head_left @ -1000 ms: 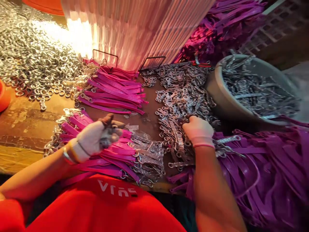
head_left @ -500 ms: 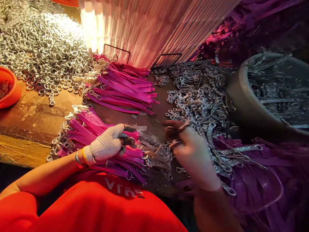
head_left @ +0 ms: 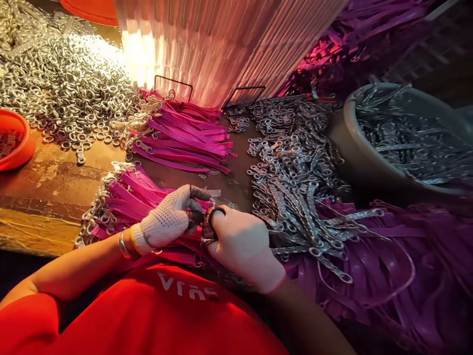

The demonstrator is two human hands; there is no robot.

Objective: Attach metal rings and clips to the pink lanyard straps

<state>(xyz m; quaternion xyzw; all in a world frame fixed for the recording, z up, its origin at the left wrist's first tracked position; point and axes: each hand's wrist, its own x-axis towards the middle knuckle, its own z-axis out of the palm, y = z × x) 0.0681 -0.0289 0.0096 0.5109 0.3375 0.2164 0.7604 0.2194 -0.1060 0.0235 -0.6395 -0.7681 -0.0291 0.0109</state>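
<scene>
My left hand, in a white dotted glove with dark finger coverings, is closed over a bundle of pink straps. Against its fingertips, my right hand is closed too, in a white glove with dark wrapped fingers. Whatever sits between the two sets of fingertips is hidden by them. Pale metal rings hang at the left ends of the straps. Beyond my hands lies a second bundle of pink straps.
Loose metal rings are heaped at the back left, near an orange bowl. To the right are a pile of metal links, a grey bucket of metal pieces and purple straps. A corrugated translucent panel stands behind.
My right hand has moved left from beside the metal links to meet my left hand. My left hand has stayed over the straps, its fingers drawing closer together. The view has shifted slightly right.
</scene>
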